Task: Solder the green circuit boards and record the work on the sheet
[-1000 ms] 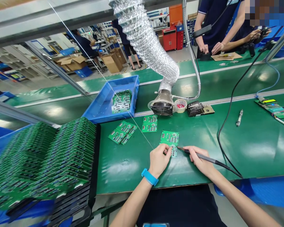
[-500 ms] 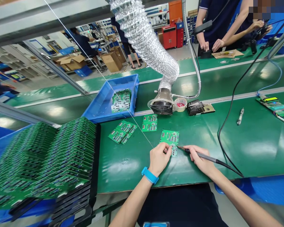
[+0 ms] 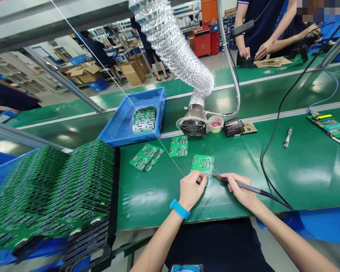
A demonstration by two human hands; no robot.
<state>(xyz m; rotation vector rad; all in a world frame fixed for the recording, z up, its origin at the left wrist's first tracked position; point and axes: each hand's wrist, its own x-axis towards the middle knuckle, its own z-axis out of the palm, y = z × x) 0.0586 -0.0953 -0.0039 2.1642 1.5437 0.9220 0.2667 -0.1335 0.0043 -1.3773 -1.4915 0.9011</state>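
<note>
A green circuit board (image 3: 203, 161) lies on the green bench in front of me. My left hand (image 3: 191, 189) is closed in a pinch at the board's lower left, covering part of it; the thin wire (image 3: 170, 156) from the upper left runs down to its fingers. My right hand (image 3: 240, 190) grips a grey soldering iron (image 3: 248, 187), its tip at the board's right edge. Faint smoke hangs over the lower part of the board. Beyond it rests another board (image 3: 179, 146), with two overlapping boards (image 3: 146, 157) to the left.
Racked boards (image 3: 82, 177) fill the left side, beside a blue tray (image 3: 116, 121) holding boards. A fan with a foil duct (image 3: 193, 124), a tape roll (image 3: 215, 123) and an iron stand (image 3: 235, 127) stand behind. A black cable (image 3: 276, 128) crosses the right. Another person's hands (image 3: 262, 51) work opposite.
Both hands hold nearly the same place at the board. A faint haze over its lower part looks a little larger. At the far left, a person in the background has shifted.
</note>
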